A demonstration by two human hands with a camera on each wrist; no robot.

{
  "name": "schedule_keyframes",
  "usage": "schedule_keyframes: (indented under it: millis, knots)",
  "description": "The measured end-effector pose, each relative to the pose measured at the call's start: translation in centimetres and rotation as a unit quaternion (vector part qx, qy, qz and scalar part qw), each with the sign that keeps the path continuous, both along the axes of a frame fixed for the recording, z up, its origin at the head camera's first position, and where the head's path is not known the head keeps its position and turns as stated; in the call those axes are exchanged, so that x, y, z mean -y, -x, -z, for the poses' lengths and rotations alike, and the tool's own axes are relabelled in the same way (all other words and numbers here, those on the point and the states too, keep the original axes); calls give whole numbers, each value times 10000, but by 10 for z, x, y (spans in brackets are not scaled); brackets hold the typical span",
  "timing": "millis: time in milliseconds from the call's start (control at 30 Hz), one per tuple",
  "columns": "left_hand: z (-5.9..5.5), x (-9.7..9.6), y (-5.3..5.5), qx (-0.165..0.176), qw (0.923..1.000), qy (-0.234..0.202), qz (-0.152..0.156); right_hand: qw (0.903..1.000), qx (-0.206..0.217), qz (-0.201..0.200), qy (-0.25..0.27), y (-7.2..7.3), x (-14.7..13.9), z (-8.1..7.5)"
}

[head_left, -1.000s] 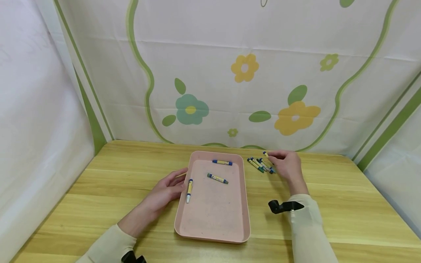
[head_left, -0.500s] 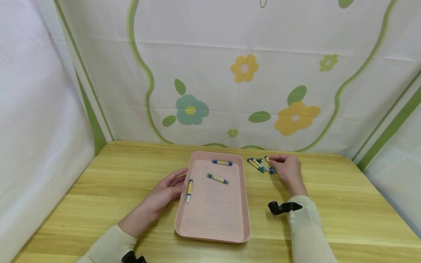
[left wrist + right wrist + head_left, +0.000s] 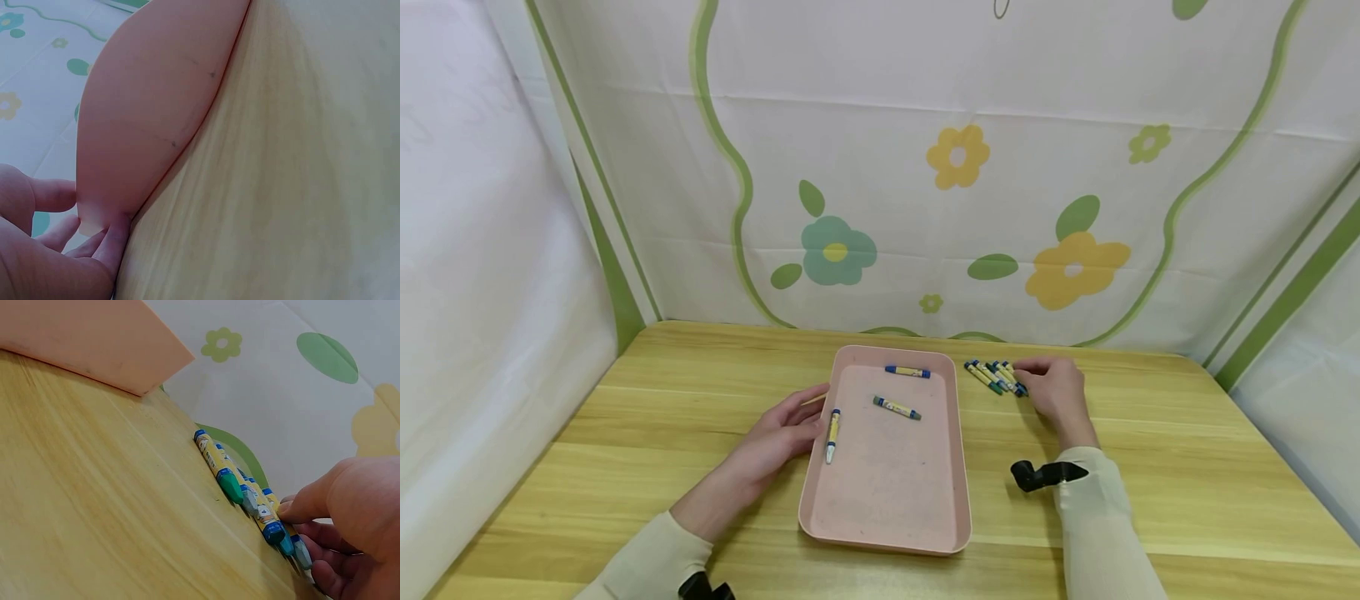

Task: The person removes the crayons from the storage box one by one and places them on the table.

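A shallow pink tray point(image 3: 887, 483) lies on the table, with three yellow-wrapped crayons inside: one with blue ends point(image 3: 907, 372), a grey-green crayon point(image 3: 897, 407), and a white-tipped crayon point(image 3: 832, 436) along the left wall. My left hand point(image 3: 778, 429) grips the tray's left side, thumb at the rim and fingers against the outer wall point(image 3: 144, 119). Right of the tray, several crayons point(image 3: 987, 377) lie side by side in a slanted row. At the row's right end my right hand point(image 3: 1056, 392) pinches the grey-tipped crayon point(image 3: 301, 551), thumb on its wrapper and fingers partly hidden behind it.
The wooden table point(image 3: 700, 367) backs onto a white curtain point(image 3: 880, 200) printed with flowers. Side curtains hang left and right. Black wrist mounts point(image 3: 1047, 475) sit on both sleeves.
My right hand has lowered the crayon from above the row, turning it down beside the others at the right end. The left hand and the tray have stayed put.
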State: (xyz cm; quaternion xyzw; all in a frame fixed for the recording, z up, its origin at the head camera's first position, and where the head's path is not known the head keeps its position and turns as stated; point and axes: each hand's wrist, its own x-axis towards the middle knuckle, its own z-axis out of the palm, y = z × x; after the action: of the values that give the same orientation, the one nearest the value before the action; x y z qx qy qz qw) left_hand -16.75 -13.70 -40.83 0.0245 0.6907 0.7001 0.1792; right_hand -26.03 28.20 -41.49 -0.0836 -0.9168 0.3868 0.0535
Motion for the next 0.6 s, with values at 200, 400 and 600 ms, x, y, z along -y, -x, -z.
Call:
schedule_keyframes:
  millis: [200, 400, 600]
  knots:
    - [0, 0, 0, -8, 10000, 8, 1, 10000, 59, -63, -15, 0, 0, 0]
    - [0, -1, 0, 11, 10000, 2, 17, 9998, 169, -88, -13, -1, 0, 0]
    - [0, 0, 1, 15, 10000, -7, 24, 9997, 251, -72, 14, -2, 0, -1]
